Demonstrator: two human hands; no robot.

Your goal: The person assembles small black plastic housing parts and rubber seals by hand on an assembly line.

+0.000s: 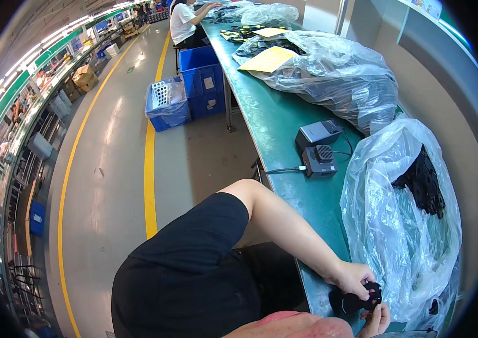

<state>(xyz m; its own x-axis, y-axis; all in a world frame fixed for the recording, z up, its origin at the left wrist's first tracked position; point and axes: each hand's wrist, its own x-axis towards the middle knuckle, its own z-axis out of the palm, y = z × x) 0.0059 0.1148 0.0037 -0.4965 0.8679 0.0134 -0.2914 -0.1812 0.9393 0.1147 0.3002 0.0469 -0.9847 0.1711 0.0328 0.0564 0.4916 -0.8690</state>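
Blk part (353, 305) is held over bench edge, clamped btw thumb & fingers of L hand (354, 279); its lower rim is touched by R hand (378, 321), pinch or not can't be told. From L hand, part lies approx 5 o'clock; from R, approx 11; neither is clearly nearer. Long axis seems to run 8-to-2. Clear bag (371, 225) w/ blk pieces (423, 183) is seen at 1, boxy devices (319, 162) at 11, stuffed bag (346, 73) beyond, at 12.
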